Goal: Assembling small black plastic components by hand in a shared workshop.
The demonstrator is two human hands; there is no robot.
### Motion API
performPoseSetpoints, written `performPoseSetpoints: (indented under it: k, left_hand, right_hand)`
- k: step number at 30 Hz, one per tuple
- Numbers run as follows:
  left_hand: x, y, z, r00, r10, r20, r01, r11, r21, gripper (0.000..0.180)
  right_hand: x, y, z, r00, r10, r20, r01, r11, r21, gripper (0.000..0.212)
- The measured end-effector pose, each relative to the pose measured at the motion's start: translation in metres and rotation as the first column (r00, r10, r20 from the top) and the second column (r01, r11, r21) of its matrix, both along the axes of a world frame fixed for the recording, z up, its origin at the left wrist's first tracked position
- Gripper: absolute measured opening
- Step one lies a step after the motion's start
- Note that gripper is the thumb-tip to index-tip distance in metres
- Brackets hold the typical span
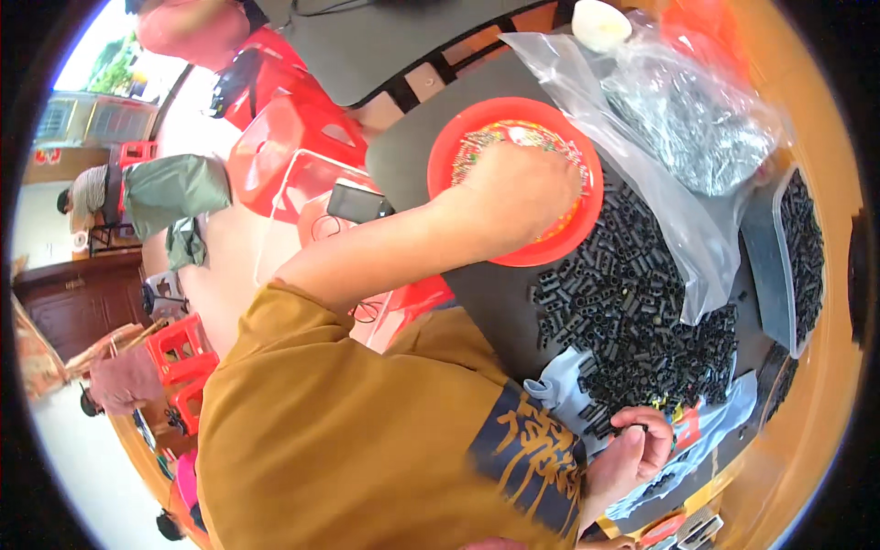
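Observation:
My left hand (524, 194) reaches into a red bowl (440, 170) that holds many small multicoloured pieces. Its fingers curl downward among them; whatever they grip is hidden under the back of the hand. Lower right, my right hand (634, 456) is closed, pinching a small black tube piece (641, 427) between thumb and fingers. Just beyond it spreads a big heap of short black tube pieces (632, 302), partly lying on a light blue cloth (561, 380).
A clear plastic bag (687, 119) lies behind the heap, with a white cup (600, 25) near it. To the right stands a grey bin (772, 266) full of black pieces. Red stools (280, 156) and a black box-like device (357, 202) are at left; other people sit farther off.

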State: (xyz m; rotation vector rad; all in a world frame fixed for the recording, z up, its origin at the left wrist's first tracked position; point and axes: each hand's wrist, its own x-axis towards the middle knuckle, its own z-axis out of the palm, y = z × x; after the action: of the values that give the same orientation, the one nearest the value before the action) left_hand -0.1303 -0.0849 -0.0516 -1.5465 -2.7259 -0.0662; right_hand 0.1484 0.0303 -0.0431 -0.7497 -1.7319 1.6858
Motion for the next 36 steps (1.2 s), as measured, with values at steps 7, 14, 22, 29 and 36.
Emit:
performPoseSetpoints:
  k: [7,14,22,29,36]
  left_hand:
    - [-0.014,0.001,0.003,0.995,-0.098,0.022,0.099,0.993,-0.062,0.012]
    - [-0.019,-0.008,-0.006,0.997,-0.081,0.006,0.08,0.996,0.023,0.012]
    - [-0.02,-0.012,-0.011,0.999,-0.046,0.014,0.044,0.99,0.137,0.011]
    - [-0.023,-0.011,-0.009,0.995,-0.103,0.02,0.101,0.993,0.068,0.015]
    - [-0.024,-0.012,-0.008,0.996,-0.064,0.065,0.057,0.992,0.115,0.015]
  right_hand:
    - [-0.001,0.0,0.002,1.0,-0.001,-0.009,0.001,1.0,0.029,0.02]
    - [0.002,-0.001,0.002,0.999,-0.031,0.006,0.031,0.999,0.013,0.02]
    - [-0.001,-0.002,0.004,1.0,0.001,0.016,-0.001,0.999,0.038,0.021]
    - [-0.003,-0.003,0.004,1.0,0.017,0.004,-0.018,0.998,0.067,0.022]
    - [-0.004,-0.003,0.005,1.0,0.012,-0.006,-0.012,0.998,0.065,0.022]
